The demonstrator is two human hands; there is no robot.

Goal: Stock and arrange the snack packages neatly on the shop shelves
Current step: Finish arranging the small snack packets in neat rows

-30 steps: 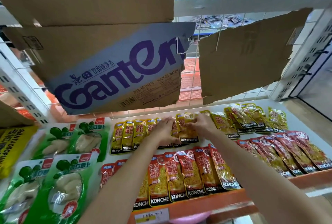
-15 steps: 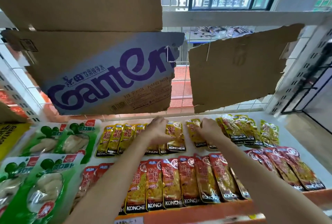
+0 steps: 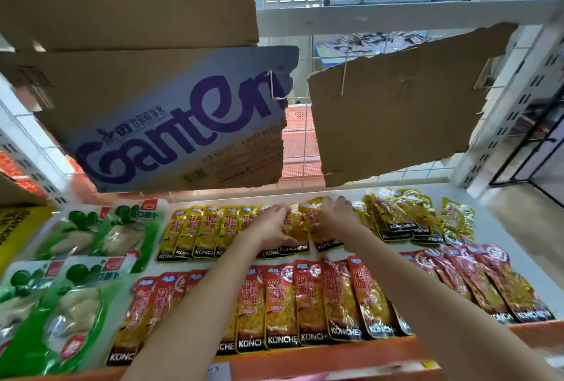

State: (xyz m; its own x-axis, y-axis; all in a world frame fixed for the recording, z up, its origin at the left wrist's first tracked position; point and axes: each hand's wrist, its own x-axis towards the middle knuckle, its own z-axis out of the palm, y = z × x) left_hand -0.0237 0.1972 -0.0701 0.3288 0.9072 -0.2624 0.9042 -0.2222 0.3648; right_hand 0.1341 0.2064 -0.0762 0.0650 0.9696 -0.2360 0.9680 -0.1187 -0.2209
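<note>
Both hands reach to the back row of the white shop shelf; the left hand has its grip curled on a yellow foil KONCHEW snack packet, thumb underneath and fingers over its upper part; the right hand lies over the adjoining yellow foil snack packet, fingers bent round its top edge, gripping it. These two packets sit mid-row, touching one another; to their left a row of yellow foil packets overlaps evenly; to their right a looser cluster of yellow packets lies tilted. In front, along the orange shelf edge, stands a row of red foil KONCHEW packets. Green plastic packets occupy the left of the shelf. Torn brown cardboard sheets hang on the wire grid behind, one printed in purple lettering.
</note>
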